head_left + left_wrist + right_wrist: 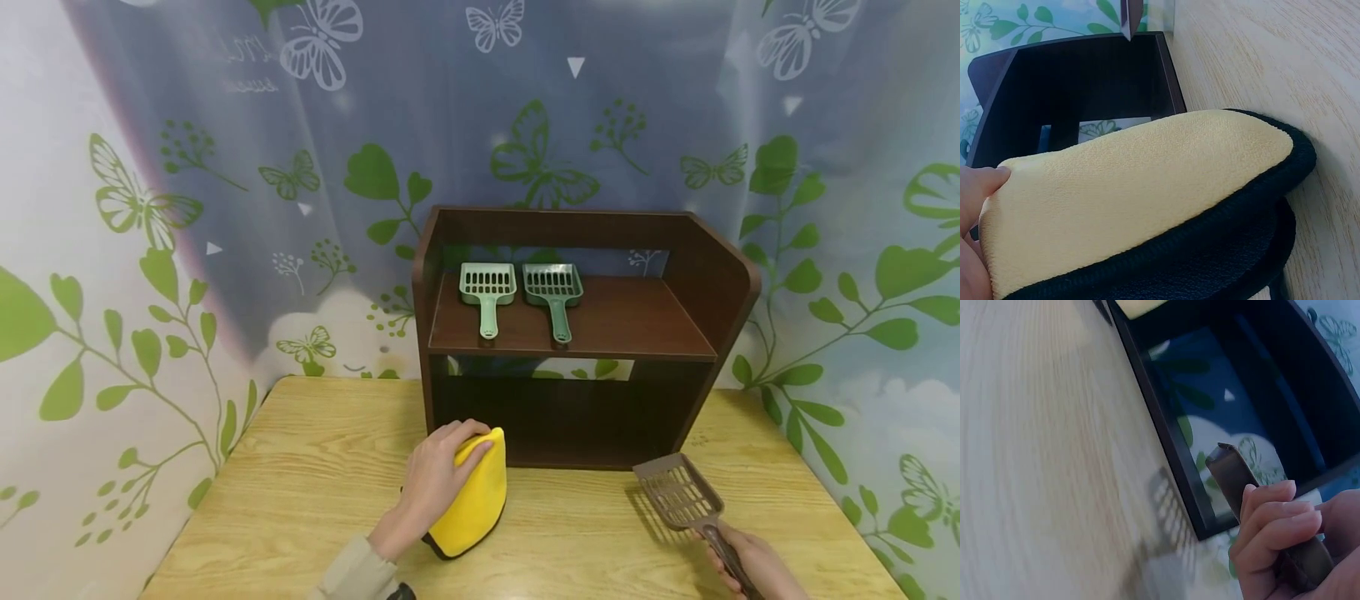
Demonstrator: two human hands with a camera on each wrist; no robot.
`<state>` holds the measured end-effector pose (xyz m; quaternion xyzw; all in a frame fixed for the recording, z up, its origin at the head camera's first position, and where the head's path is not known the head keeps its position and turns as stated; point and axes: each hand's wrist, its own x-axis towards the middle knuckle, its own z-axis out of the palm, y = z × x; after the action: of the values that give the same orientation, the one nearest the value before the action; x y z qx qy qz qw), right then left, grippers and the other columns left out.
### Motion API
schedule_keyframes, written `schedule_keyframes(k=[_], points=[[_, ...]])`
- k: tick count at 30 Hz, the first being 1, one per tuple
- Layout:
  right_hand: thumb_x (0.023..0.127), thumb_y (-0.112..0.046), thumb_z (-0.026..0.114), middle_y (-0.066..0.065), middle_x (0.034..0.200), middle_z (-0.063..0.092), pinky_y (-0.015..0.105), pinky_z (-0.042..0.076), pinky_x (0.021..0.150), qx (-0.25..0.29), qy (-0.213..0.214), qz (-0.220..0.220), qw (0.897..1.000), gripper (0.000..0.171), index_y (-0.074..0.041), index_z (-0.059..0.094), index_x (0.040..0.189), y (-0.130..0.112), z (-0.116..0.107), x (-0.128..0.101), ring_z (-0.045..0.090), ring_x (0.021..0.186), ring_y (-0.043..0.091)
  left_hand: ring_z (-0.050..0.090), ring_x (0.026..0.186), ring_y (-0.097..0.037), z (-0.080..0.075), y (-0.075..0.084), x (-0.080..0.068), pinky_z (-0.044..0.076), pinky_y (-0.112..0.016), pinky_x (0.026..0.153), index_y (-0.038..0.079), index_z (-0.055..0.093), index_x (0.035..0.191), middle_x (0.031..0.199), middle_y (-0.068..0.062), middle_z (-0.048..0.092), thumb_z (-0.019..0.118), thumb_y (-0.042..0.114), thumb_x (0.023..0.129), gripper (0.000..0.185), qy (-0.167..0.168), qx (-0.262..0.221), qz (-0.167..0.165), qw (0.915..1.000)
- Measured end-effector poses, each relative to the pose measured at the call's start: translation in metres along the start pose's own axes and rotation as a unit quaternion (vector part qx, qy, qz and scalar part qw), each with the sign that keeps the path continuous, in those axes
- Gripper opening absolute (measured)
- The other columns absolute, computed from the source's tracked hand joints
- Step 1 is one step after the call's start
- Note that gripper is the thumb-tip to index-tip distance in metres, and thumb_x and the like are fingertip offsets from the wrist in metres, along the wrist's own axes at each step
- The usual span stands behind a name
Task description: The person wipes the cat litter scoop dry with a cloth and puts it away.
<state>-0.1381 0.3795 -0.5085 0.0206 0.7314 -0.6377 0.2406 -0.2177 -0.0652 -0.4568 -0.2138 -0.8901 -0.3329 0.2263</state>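
My left hand [438, 471] pinches a folded yellow cloth [480, 504] by its upper edge, in front of the shelf's left side. Dark trim borders the cloth, and its dark inner face shows below the fold in the left wrist view [1210, 269]. At the front right, my right hand [757, 567] grips a brown slotted litter scoop [702, 523] by the handle. The scoop's head tilts over the table and casts a slotted shadow. Seen from the right wrist, the fingers [1279, 534] curl round the brown handle, and the scoop [1235, 478] appears nearly edge-on.
A dark brown two-tier shelf [570, 354] stands at the back of the wooden table [330, 467]. On its upper board lie a light green scoop [488, 312] and a darker green scoop [558, 317], handles forward. A patterned curtain [450, 125] hangs behind.
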Motion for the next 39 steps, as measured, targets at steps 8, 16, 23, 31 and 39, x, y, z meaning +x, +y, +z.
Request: schedule_keyframes(k=[8, 16, 23, 31, 39], points=[[0.113, -0.035, 0.022, -0.005, 0.073, 0.055, 0.020, 0.040, 0.049, -0.027, 0.013, -0.004, 1.000, 0.056, 0.009, 0.055, 0.122, -0.021, 0.031, 0.017, 0.046, 0.051, 0.002, 0.048, 0.064, -0.003, -0.003, -0.001, 0.000, 0.040, -0.019, 0.055, 0.025, 0.072, 0.107, 0.085, 0.012, 0.065, 0.072, 0.032, 0.095, 0.015, 0.007, 0.007, 0.008, 0.9999], [0.111, -0.046, 0.028, -0.007, 0.064, 0.049, 0.019, 0.037, 0.048, -0.047, 0.035, 0.002, 0.998, 0.056, 0.001, 0.059, 0.108, -0.044, 0.063, 0.032, 0.041, 0.050, 0.003, 0.047, 0.062, -0.004, -0.006, -0.005, 0.004, 0.040, -0.019, 0.054, 0.024, 0.073, 0.106, 0.085, 0.011, 0.065, 0.074, 0.032, 0.094, 0.014, 0.022, 0.020, 0.021, 0.9993], [0.112, -0.041, 0.030, -0.005, 0.068, 0.052, 0.019, 0.036, 0.046, -0.042, 0.023, -0.022, 0.999, 0.053, 0.003, 0.058, 0.116, -0.062, 0.091, 0.045, 0.040, 0.049, 0.003, 0.048, 0.063, -0.005, -0.011, -0.005, 0.013, 0.039, -0.018, 0.053, 0.022, 0.073, 0.105, 0.084, 0.008, 0.065, 0.075, 0.029, 0.093, 0.014, 0.038, 0.039, 0.039, 0.9977], [0.112, -0.035, 0.030, -0.006, 0.065, 0.052, 0.017, 0.033, 0.044, -0.059, -0.022, -0.054, 0.997, 0.049, 0.004, 0.059, 0.114, -0.076, 0.120, 0.058, 0.038, 0.046, 0.001, 0.050, 0.066, -0.008, -0.018, 0.010, 0.033, 0.038, -0.017, 0.050, 0.023, 0.074, 0.102, 0.083, 0.008, 0.063, 0.081, 0.028, 0.088, 0.017, 0.098, 0.094, 0.117, 0.9838], [0.111, -0.040, 0.034, -0.005, 0.065, 0.050, 0.018, 0.031, 0.044, -0.060, -0.041, -0.067, 0.995, 0.046, -0.002, 0.060, 0.107, -0.089, 0.148, 0.063, 0.034, 0.045, 0.002, 0.054, 0.068, -0.008, 0.000, 0.035, 0.035, 0.045, -0.019, 0.055, 0.023, 0.075, 0.103, 0.084, 0.007, 0.064, 0.081, 0.031, 0.088, 0.018, 0.089, 0.108, 0.187, 0.9723]])
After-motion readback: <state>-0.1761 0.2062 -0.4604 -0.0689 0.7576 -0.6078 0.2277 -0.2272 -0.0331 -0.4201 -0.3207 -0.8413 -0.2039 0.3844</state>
